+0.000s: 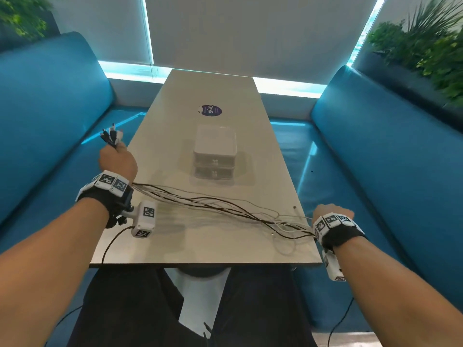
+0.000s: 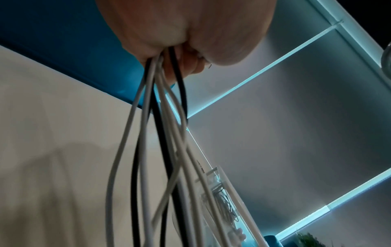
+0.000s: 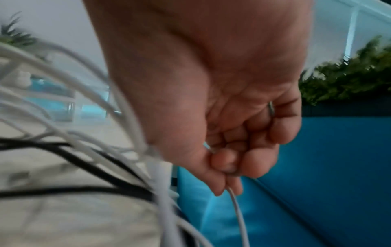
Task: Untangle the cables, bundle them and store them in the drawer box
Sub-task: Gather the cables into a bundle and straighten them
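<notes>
Several white and black cables (image 1: 213, 205) stretch across the near part of the table between my two hands. My left hand (image 1: 117, 159) grips one end of the bunch at the table's left edge, with the plugs (image 1: 111, 135) sticking up out of the fist. In the left wrist view the cables (image 2: 152, 133) hang down from my left hand (image 2: 186, 55). My right hand (image 1: 332, 212) holds the other end just past the right edge. In the right wrist view, my right hand (image 3: 230, 160) is curled on a white cable (image 3: 238, 215). The clear two-drawer box (image 1: 215, 156) stands mid-table, both drawers closed.
A round purple sticker (image 1: 210, 110) lies on the table (image 1: 225, 256) beyond the box. Blue benches (image 1: 375, 151) run along both sides. Green plants (image 1: 426, 53) stand behind the right bench. A loose white cable loop (image 1: 285, 246) lies near the front right corner.
</notes>
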### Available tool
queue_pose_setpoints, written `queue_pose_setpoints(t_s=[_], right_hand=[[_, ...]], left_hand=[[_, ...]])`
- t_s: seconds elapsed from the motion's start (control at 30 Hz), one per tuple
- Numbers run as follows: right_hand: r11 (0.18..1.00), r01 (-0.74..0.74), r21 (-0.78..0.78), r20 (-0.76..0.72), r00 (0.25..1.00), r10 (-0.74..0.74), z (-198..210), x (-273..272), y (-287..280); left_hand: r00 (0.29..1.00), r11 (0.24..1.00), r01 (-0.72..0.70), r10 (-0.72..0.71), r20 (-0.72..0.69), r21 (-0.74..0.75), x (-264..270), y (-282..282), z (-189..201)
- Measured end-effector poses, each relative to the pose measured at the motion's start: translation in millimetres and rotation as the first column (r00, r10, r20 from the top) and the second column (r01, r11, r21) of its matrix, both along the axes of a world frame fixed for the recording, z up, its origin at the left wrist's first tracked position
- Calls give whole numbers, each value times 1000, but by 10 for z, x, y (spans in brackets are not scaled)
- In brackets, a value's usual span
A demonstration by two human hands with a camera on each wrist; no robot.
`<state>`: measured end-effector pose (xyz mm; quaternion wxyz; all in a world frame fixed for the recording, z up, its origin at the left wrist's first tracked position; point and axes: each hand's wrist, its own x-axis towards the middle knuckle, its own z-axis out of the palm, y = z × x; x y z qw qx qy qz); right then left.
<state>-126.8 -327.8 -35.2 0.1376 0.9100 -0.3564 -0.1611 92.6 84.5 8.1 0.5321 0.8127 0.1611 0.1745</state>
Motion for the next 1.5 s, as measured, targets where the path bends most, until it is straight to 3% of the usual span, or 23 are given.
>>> queue_pose_setpoints(t_s=[0.1, 0.2, 0.4, 0.73, 0.8, 0.9, 0.97, 1.03, 1.17, 1.33, 1.5], right_hand=[[994, -104, 27, 30, 994, 103, -19, 18, 12], [964, -248, 95, 164, 959, 231, -53, 112, 33], [769, -540, 342, 371, 829, 417, -47, 276, 59], [617, -655, 436, 333, 755, 565, -233, 468, 292], [673, -628, 392, 285, 778, 560, -206, 478, 320], [836, -519, 179, 231, 848, 477, -194, 404, 303], [933, -356, 45, 199, 919, 341, -173, 314, 238], [983, -176, 49, 149, 975, 167, -131, 200, 110], [999, -11, 46, 55, 998, 8, -94, -74, -230], [997, 69, 43, 111, 991, -73, -34, -87, -238], [993, -72, 93, 258, 965, 46, 62, 74, -141]], left_hand=[[999, 999, 39, -39, -4, 25, -8, -76, 5], [998, 997, 63, -63, -2, 36, -18, -151, 33], [997, 997, 71, -70, -20, 39, -84, -215, 120], [994, 994, 109, -109, -19, 26, -100, -277, 65], [994, 993, 111, -110, -26, 33, -90, -280, 69], [996, 996, 89, -88, -30, 31, -48, -242, 70], [999, 999, 40, -39, -31, 31, 10, -179, 74], [1000, 1000, -2, 2, -27, 12, 83, -106, 64], [997, 999, -46, 46, -57, -5, 147, -32, 77], [999, 997, 18, -21, -28, -81, 72, -233, 60], [997, 982, 81, -81, 12, -168, 69, -391, 57]])
